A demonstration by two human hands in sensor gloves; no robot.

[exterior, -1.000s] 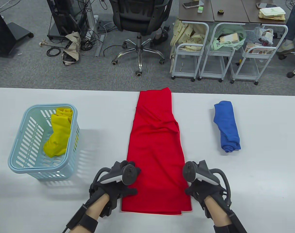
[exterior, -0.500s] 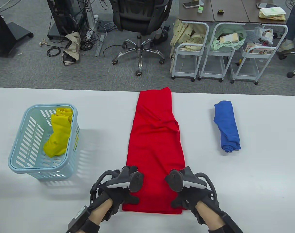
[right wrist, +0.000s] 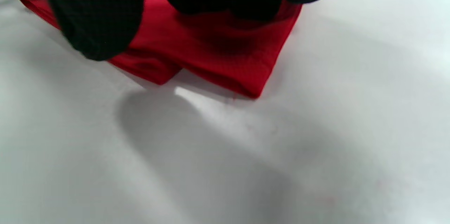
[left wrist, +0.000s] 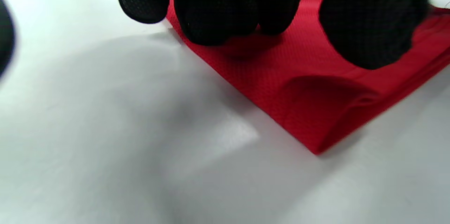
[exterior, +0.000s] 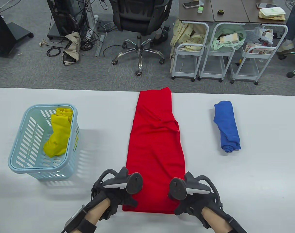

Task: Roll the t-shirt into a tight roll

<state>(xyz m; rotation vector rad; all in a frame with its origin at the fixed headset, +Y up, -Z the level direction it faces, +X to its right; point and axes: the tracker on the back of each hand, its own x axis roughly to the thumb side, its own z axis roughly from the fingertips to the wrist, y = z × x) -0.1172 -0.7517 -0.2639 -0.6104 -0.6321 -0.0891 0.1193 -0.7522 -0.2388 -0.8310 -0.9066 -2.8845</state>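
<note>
The wide white table [exterior: 259, 170] fills the lower part of the table view. Down its middle, from 12 o'clock to 6 o'clock, lies the long folded red cotton t-shirt [exterior: 155, 150], flat and unrolled. At 9 o'clock stands a pale blue slotted plastic basket [exterior: 15, 155] holding a crumpled yellow cloth [exterior: 57, 136]. At 3 o'clock, well apart from the shirt, lies a rolled blue cloth [exterior: 227, 126].

At 6 o'clock the black-gloved left hand [exterior: 118, 196] sits at the shirt's near left corner, the black-gloved right hand [exterior: 191, 202] at its near right corner. In both wrist views the curled fingers [left wrist: 214, 13] and thumb rest on the red hem, which bulges a little between them; whether either hand actually pinches the cloth I cannot tell.
</note>
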